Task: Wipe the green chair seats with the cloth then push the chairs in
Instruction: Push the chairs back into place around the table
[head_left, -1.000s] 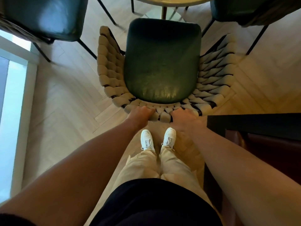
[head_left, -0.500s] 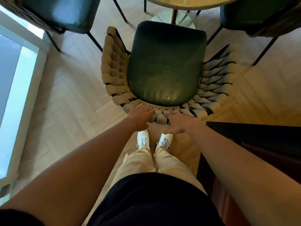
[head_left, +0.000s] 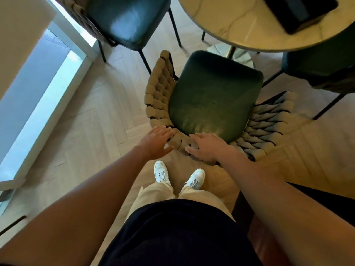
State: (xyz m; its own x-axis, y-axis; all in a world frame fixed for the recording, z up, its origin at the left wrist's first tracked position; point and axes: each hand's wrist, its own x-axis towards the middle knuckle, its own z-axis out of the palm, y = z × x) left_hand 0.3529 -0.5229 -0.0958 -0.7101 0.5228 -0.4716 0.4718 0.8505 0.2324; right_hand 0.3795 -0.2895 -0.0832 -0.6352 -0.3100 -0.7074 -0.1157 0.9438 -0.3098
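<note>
A chair with a dark green seat (head_left: 213,96) and a woven beige backrest (head_left: 159,96) stands below me, its front edge near the round marble table (head_left: 230,27). My left hand (head_left: 156,140) lies with straight fingers on the top of the backrest at its left. My right hand (head_left: 206,146) rests spread on the backrest rim beside it. Neither hand holds anything. No cloth is in view.
A second green chair (head_left: 124,22) stands at the upper left by the window (head_left: 38,89), a third (head_left: 322,68) at the right under the table edge. A dark flat object (head_left: 299,12) lies on the table. Dark furniture (head_left: 326,200) is close at my right.
The chair has moved forward toward the table, whose top has come into view. Both hands went from gripping the backrest to lying flat with straight fingers on it.
</note>
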